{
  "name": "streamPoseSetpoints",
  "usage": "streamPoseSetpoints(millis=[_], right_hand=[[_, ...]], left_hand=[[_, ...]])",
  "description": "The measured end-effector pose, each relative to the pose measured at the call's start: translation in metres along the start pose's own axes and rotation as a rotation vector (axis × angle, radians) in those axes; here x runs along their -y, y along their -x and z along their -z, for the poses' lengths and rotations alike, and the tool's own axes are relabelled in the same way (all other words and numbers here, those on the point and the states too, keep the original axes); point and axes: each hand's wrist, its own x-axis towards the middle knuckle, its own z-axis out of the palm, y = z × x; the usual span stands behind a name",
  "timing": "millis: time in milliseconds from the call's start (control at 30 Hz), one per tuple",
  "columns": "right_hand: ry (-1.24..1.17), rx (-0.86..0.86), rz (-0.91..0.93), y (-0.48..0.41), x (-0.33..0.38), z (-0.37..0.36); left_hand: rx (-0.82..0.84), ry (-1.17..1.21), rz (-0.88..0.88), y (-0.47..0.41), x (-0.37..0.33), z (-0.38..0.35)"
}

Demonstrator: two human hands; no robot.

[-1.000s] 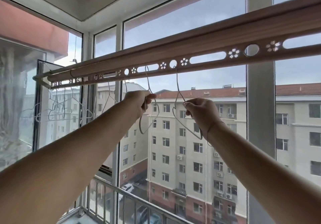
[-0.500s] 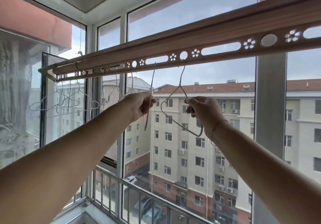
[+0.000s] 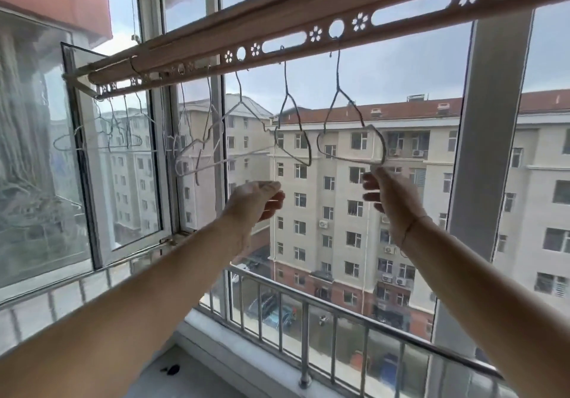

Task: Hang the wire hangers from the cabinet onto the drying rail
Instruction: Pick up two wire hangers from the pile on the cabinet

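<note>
The wood-coloured drying rail [image 3: 308,12] runs overhead from lower left to upper right, with round and flower-shaped cut-outs. Several wire hangers [image 3: 123,143] hang along its left part. Two more hang nearer: one wire hanger [image 3: 285,79] hooked by a slot, and the rightmost wire hanger [image 3: 338,73] hooked in a round hole. My left hand [image 3: 256,200] is below the first of these, fingers loosely apart, holding nothing. My right hand [image 3: 391,203] has its fingers spread, its top fingertip touching the rightmost hanger's lower corner.
A metal balcony railing [image 3: 305,305] crosses in front of the glass below my arms. An open window sash [image 3: 77,157] stands at the left. A wide window post [image 3: 487,120] rises at the right. A small dark object [image 3: 171,370] lies on the floor.
Both hands have dropped away from the two nearest hangers, which now hang from the rail. The left hand let go of its hanger; the right hand opened. The view tilted downward.
</note>
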Motion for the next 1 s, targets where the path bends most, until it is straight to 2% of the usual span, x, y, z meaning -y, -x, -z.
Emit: streamPoseSetpoints(millis=[167, 467, 667, 1000], right_hand=[[0.217, 0.093, -0.028, 0.03, -0.055, 0.024], [0.511, 0.183, -0.043, 0.127, -0.135, 0.099], [0.553, 0.165, -0.205, 0.192, -0.165, 0.17], [0.675, -0.039, -0.347, 0.293, -0.149, 0.335]], left_hand=[[0.085, 0.005, 0.172, 0.027, 0.059, -0.011], [0.211, -0.129, 0.299, 0.087, 0.151, -0.058], [0.341, -0.198, 0.365, 0.137, 0.184, -0.12], [0.684, -0.279, 0.353, 0.246, 0.2, -0.274]])
